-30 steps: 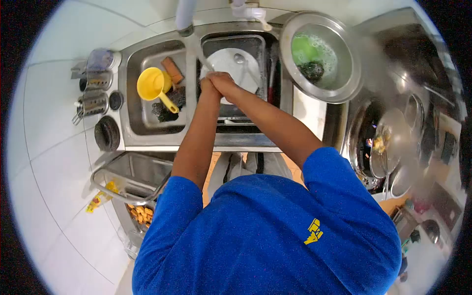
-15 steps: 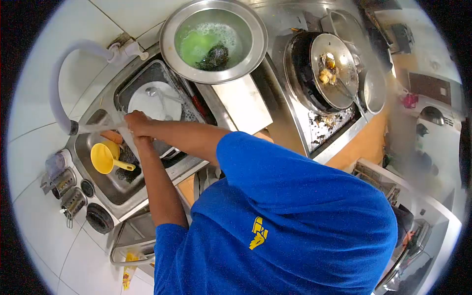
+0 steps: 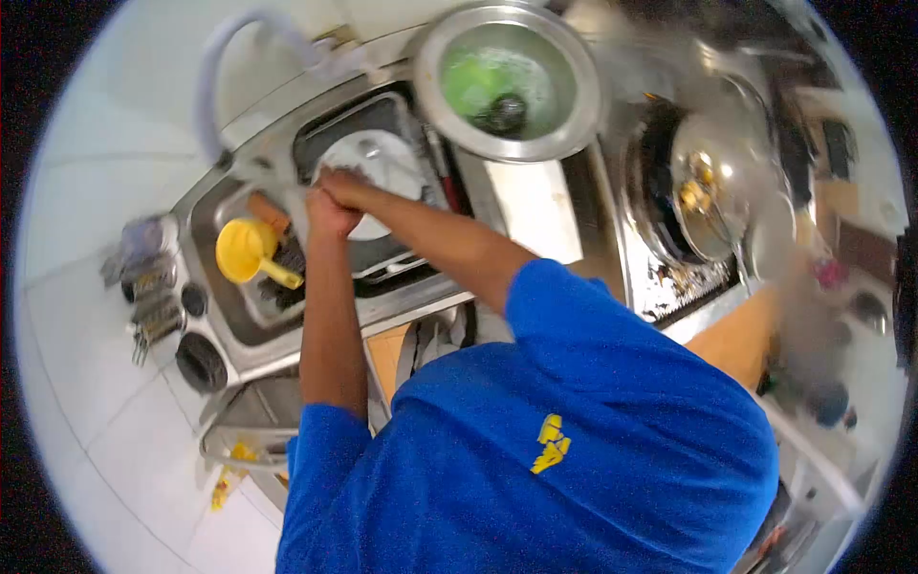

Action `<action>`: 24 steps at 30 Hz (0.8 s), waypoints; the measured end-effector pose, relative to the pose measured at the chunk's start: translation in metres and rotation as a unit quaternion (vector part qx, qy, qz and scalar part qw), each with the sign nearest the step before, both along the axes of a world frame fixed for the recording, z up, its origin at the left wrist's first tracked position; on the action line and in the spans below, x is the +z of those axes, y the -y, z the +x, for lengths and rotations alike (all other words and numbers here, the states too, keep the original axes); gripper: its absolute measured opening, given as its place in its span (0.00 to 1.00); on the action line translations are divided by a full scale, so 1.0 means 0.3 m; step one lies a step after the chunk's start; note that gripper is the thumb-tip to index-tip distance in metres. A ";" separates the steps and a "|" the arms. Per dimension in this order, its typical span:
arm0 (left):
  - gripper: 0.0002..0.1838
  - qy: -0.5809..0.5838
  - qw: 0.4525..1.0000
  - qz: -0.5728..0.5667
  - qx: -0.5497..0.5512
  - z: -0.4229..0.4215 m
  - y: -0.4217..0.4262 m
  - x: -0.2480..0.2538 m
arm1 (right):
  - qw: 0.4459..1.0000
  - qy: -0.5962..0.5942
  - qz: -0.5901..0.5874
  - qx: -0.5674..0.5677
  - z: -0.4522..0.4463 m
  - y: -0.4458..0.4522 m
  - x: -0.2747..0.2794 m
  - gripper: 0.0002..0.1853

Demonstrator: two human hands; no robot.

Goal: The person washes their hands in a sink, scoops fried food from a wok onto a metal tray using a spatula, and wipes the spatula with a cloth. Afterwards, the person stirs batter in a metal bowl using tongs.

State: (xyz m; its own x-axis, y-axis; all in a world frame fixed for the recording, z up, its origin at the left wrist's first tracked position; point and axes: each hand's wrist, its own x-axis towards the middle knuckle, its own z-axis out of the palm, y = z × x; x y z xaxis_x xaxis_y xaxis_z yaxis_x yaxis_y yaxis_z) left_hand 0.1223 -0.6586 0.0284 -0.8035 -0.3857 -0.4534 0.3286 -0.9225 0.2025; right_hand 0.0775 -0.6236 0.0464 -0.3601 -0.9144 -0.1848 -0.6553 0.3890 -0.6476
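My left hand point(image 3: 330, 212) and my right hand point(image 3: 342, 185) are pressed together over the left part of the double sink point(image 3: 380, 308), near its divider. The right hand lies over the left, its fingers wrapped round it. Motion blurs both, and the left fingers are hidden. A pale blurred streak, perhaps water, runs from the faucet point(image 3: 212, 143) towards them. Just behind the hands, a white plate point(image 3: 390, 167) with a spoon lies in the right basin. A yellow dipper point(image 3: 243, 251) stands in the left basin by a brown block point(image 3: 269, 211) and dark scrubbers.
A metal basin point(image 3: 585, 91) of green soapy water with a dark scrubber stands right of the sink. Farther right, a pan point(image 3: 712, 230) with food bits sits on the stove. Metal strainers point(image 3: 156, 319) and a dark round pad point(image 3: 200, 362) line the left edge.
The view swung right, then partly back left, shifting the whole scene in the frame. My hands stay together by the sink divider, the right over the left.
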 end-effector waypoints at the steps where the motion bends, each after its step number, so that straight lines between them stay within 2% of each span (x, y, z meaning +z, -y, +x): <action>1: 0.14 0.131 0.990 -0.009 0.058 -0.003 -0.022 0.084 | 1.000 -0.001 0.003 0.002 -0.003 -0.009 0.006 0.28; 7: 0.22 0.044 0.967 0.188 0.164 0.007 -0.065 0.185 | 0.999 0.005 -0.005 -0.038 -0.149 -0.073 0.110 0.36; 8: 0.24 0.023 0.958 0.225 0.175 0.001 -0.070 0.187 | 0.990 0.020 -0.114 -0.078 -0.194 -0.080 0.083 0.34; 9: 0.24 0.033 0.946 0.250 0.201 -0.002 -0.071 0.166 | 0.978 -0.024 -0.164 -0.125 -0.224 -0.114 0.226 0.32; 10: 0.25 0.043 0.933 0.276 0.227 -0.010 -0.065 0.128 | 0.932 -0.181 -0.270 -0.160 -0.260 -0.120 0.244 0.30; 11: 0.25 0.051 0.918 0.301 0.252 -0.020 -0.058 0.103 | 0.920 -0.157 -0.328 -0.147 -0.311 -0.124 0.295 0.28; 12: 0.23 0.091 0.928 0.270 0.241 -0.027 -0.056 0.099 | 0.897 -0.207 -0.346 -0.181 -0.331 -0.118 0.291 0.26; 16: 0.19 0.028 0.922 0.266 0.279 -0.055 -0.039 0.073 | 0.901 -0.239 -0.348 -0.099 -0.457 -0.099 0.325 0.21; 18: 0.17 0.022 0.927 0.212 0.308 -0.058 -0.006 0.008 | 0.890 -0.236 -0.379 -0.087 -0.467 -0.081 0.345 0.18; 19: 0.16 0.020 0.930 0.183 0.318 -0.058 0.007 -0.015 | 0.913 -0.181 -0.356 -0.078 -0.424 -0.088 0.340 0.17; 20: 0.13 0.069 0.941 0.177 0.280 -0.064 0.012 0.076 | 0.932 -0.127 -0.333 -0.070 -0.345 -0.097 0.333 0.15; 21: 0.12 0.220 0.912 -0.216 0.272 -0.052 0.020 0.040 | 0.946 -0.073 -0.310 -0.063 -0.274 -0.086 0.313 0.15; 22: 0.11 0.332 0.719 -0.569 0.219 -0.026 0.026 -0.036 | 0.957 0.011 -0.287 -0.030 -0.208 -0.063 0.241 0.12; 23: 0.13 0.340 0.673 -0.631 0.182 -0.013 0.032 -0.047 | 0.961 0.096 -0.260 0.004 -0.131 -0.046 0.140 0.10; 24: 0.14 0.343 0.621 -0.688 0.152 -0.001 0.038 -0.052 | 0.973 -0.011 -0.223 0.052 -0.062 -0.011 0.021 0.13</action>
